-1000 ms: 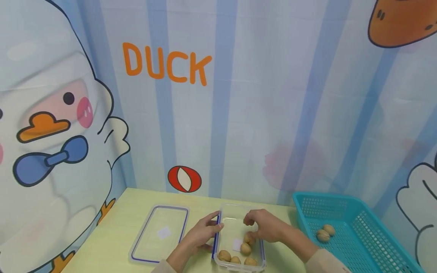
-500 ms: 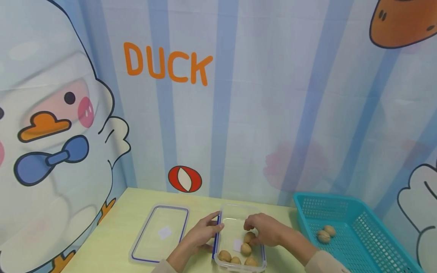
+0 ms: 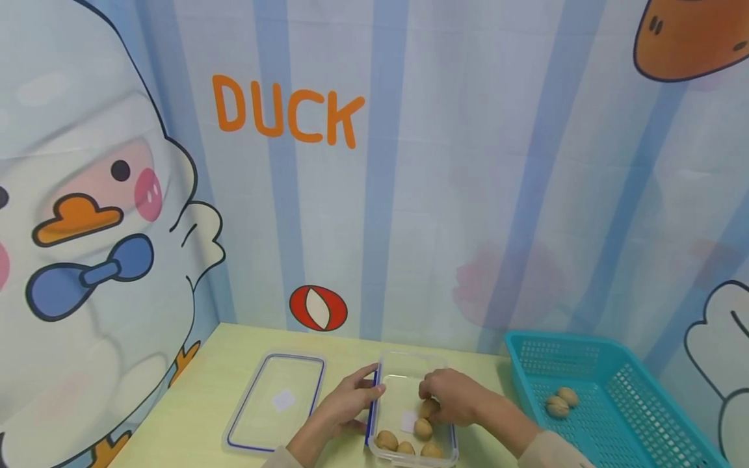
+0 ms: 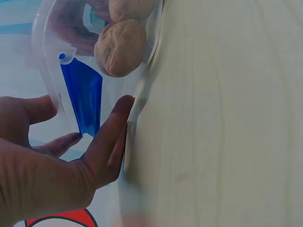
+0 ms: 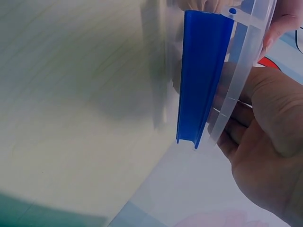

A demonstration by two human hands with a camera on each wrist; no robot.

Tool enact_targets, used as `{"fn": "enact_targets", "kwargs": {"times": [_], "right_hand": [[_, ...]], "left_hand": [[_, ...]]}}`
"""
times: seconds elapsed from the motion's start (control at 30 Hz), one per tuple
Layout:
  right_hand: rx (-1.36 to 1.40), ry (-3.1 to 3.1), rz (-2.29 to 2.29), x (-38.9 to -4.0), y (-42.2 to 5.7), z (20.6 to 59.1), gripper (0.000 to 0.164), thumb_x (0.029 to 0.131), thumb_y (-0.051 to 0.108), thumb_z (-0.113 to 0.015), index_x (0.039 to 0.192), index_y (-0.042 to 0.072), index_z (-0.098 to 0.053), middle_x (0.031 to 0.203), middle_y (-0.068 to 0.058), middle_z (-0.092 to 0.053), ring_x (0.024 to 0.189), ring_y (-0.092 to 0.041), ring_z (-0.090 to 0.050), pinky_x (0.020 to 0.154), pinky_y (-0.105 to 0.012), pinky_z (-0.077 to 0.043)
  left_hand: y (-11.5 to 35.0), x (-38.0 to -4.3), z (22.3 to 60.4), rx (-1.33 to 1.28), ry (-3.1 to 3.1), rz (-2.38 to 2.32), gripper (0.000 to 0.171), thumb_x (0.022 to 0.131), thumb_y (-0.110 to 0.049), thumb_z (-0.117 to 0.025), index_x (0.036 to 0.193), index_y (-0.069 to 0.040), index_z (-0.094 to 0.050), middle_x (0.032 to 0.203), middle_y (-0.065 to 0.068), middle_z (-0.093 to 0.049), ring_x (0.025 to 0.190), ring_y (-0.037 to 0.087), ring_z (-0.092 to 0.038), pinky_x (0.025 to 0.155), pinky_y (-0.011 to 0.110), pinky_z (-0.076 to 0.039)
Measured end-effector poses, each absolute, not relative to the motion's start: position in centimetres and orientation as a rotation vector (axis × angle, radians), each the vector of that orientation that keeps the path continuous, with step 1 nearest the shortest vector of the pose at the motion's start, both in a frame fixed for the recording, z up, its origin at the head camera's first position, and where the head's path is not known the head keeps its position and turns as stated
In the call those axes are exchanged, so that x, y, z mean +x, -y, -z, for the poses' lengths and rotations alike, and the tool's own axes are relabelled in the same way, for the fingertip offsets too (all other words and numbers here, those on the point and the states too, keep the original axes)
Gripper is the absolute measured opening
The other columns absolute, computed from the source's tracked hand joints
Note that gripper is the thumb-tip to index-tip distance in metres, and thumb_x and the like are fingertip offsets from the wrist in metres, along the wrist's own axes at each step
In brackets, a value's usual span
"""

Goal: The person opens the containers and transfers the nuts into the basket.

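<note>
Box [image 3: 400,392] sits on table [image 3: 234,351]; L hand [image 3: 348,400] pinches its side, thumb at rim, prob. steadying it. R hand [image 3: 453,395] is inside, fingers curled at one walnut [image 3: 429,409]; can't tell if pinching or just touching. 4 others [image 3: 422,429] lie nearer. Basket [image 3: 562,335] w/ 2 walnuts [image 3: 557,407] is to R, lid [image 3: 263,409] flat to L, prob. for elbow room.

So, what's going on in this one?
A person has both hands at a clear container on the table. The left hand holds its left side, while the right hand reaches inside to a walnut; whether it grips that nut is hard to tell. At least five walnuts are visible in the container. Two more walnuts lie in the teal basket on the right, and a lid lies off to the left.
</note>
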State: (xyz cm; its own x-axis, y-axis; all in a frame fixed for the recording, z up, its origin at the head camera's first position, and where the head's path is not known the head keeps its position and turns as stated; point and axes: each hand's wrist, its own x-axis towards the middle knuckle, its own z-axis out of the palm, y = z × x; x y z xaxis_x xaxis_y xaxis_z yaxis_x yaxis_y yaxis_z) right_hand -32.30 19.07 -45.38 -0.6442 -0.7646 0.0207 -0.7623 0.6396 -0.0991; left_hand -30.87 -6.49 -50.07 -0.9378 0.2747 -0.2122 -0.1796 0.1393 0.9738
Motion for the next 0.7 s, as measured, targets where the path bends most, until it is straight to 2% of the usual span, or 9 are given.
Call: {"fn": "enact_targets", "kwargs": {"times": [0.13, 0.27, 0.43, 0.7], "right_hand": [[-1.304, -2.825, 0.219, -32.3, -19.0, 45.4, 0.025, 0.076, 0.008, -0.091, 0.086, 0.014, -0.069, 0.08, 0.012, -0.055, 0.073, -0.004, -0.045, 0.072, -0.029, -0.048], [-1.27, -2.816, 0.369, -32.5, -18.9, 45.1, 0.023, 0.078, 0.006, -0.09, 0.091, 0.012, -0.072, 0.084, 0.009, -0.063, 0.077, -0.005, -0.055, 0.072, -0.027, -0.052], [-1.246, -2.767, 0.527, -32.4, -18.9, 43.8, 0.02, 0.084, 0.01, -0.088, 0.099, 0.01, -0.074, 0.093, 0.006, -0.07, 0.087, -0.009, -0.066, 0.079, -0.029, -0.058], [-1.188, -2.754, 0.767, -30.8, -20.0, 40.4, 0.02, 0.093, 0.024, -0.084, 0.105, 0.013, -0.074, 0.098, 0.009, -0.069, 0.091, -0.008, -0.067, 0.082, -0.032, -0.059]], "left_hand": [[6.4, -30.9, 50.0, 0.087, -2.083, -1.862, 0.067, 0.106, -0.028, -0.067, 0.165, -0.014, -0.038, 0.153, 0.027, -0.049, 0.128, 0.047, -0.058, 0.073, 0.05, -0.063], [6.4, -30.9, 50.0, 0.098, -2.085, -1.871, 0.067, 0.106, -0.027, -0.066, 0.165, -0.013, -0.038, 0.152, 0.027, -0.049, 0.127, 0.046, -0.059, 0.072, 0.049, -0.062], [6.5, -30.8, 50.1, 0.114, -2.079, -1.877, 0.067, 0.107, -0.027, -0.066, 0.165, -0.012, -0.037, 0.152, 0.028, -0.049, 0.127, 0.047, -0.059, 0.073, 0.049, -0.062], [6.4, -30.8, 49.9, 0.089, -2.102, -1.853, 0.068, 0.107, -0.028, -0.066, 0.165, -0.011, -0.037, 0.152, 0.028, -0.049, 0.127, 0.046, -0.059, 0.069, 0.044, -0.061]]}}
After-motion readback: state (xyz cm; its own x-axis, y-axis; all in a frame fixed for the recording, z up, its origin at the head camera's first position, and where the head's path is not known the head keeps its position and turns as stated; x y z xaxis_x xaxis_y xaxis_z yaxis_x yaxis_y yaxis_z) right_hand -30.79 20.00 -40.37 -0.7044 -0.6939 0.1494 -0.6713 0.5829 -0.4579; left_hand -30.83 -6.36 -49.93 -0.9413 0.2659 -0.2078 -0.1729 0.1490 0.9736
